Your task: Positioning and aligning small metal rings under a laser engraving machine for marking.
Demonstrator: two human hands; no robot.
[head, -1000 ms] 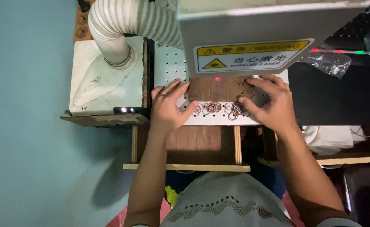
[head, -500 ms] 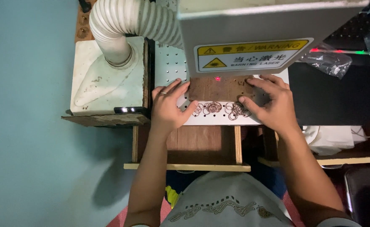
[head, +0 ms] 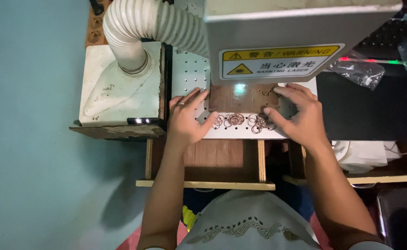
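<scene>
The grey machine head (head: 300, 37) hid the far part of the brown plate (head: 240, 98), so its full length could not be seen. The rings (head: 245, 121) were small and tangled; their number could not be made out. A pale spot of light (head: 239, 89) showed on the plate under the head.

The plate lay flat on the white perforated tabletop (head: 189, 78), between the two hands, its visible long axis running left to right. The rings lay in a loose row along the plate's near edge, on the white strip, the row also running left to right.

The left hand (head: 185, 118) rested flat at the plate's left edge, fingers (head: 195, 96) spread narrowly and gripping nothing, thumb pointing toward the rings. The right hand (head: 300, 115) lay on the plate's right end, fingers curved and a little apart, thumb touching the rightmost rings; it clasped nothing.

A ribbed white hose (head: 143, 28) ran into a white hood (head: 120, 88) left of the tabletop.
</scene>
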